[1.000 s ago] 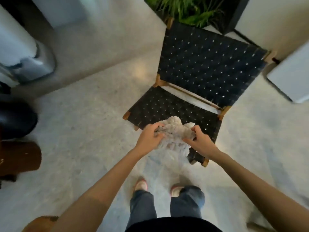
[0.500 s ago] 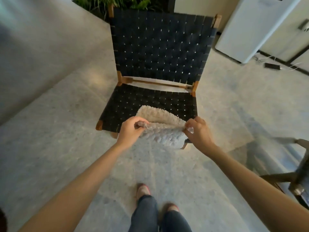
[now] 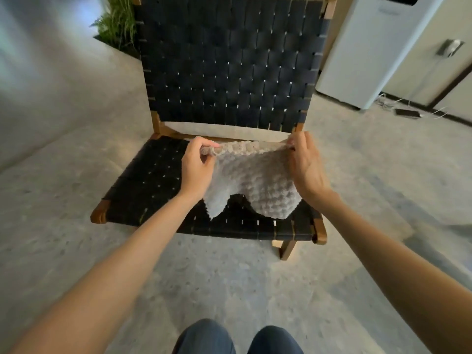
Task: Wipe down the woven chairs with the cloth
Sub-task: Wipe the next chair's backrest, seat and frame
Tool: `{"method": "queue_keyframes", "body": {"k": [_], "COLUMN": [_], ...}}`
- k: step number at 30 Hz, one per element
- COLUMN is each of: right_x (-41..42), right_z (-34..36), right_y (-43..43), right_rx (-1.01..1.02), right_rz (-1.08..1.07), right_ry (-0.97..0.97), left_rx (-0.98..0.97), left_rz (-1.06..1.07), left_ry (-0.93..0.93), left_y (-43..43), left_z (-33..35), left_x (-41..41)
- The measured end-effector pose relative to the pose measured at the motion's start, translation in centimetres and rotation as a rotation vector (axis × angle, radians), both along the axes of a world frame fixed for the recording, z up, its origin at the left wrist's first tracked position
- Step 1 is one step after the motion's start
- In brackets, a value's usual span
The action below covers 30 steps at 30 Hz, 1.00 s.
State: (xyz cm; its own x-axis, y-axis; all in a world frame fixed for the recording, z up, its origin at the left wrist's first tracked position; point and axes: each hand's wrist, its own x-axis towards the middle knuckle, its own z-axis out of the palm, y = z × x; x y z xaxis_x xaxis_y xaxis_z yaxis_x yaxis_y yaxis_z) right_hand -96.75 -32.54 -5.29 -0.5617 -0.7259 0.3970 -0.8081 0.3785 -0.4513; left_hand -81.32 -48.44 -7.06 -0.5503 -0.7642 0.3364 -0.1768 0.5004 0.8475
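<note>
Pale nubby cloth (image 3: 251, 180) stretched above the seat of a black woven chair (image 3: 229, 72), left hand (image 3: 198, 166) pinching its upper left corner, right hand (image 3: 305, 166) pinching the upper right, lower edge hanging loose over the webbing, speckled floor (image 3: 229, 282) beneath

Left hand (image 3: 196, 167) and right hand (image 3: 305, 164) pinch the cloth (image 3: 251, 183), seemingly just above the chair (image 3: 224, 72) seat.

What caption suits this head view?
The left hand and right hand pinch the top corners of a pale cloth, spreading it over the seat of the black woven chair.
</note>
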Motion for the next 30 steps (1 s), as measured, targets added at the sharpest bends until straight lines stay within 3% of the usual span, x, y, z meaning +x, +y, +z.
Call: {"method": "queue_keyframes", "body": {"k": [4, 8, 14, 19, 30], "right_x": [-1.6, -2.2, -2.3, -1.0, -2.5], "right_z": [-1.1, -4.0, -10.5, -13.9, -17.7], "right_y": [0.4, 1.7, 3.2, 3.1, -2.0], "right_rx": [-0.126, -0.151, -0.131, -0.147, 0.243], "right_rz": [-0.017, 0.026, 0.245, 0.335, 0.054], "right_ry": [0.198, 0.253, 0.053, 0.011, 0.051], "left_rx": [-0.046, -0.138, -0.128, -0.115, -0.099], "left_rz": [-0.019, -0.073, -0.203, -0.186, 0.028], "left_ry": [0.158, 0.188, 0.055, 0.019, -0.175], "left_y": [-0.6, -0.3, 0.2, 0.5, -2.1], "left_z": [-0.3, -2.2, -8.8, -13.5, -18.4], "left_x": [-1.3, -0.9, 2.0, 4.4, 3.4]}}
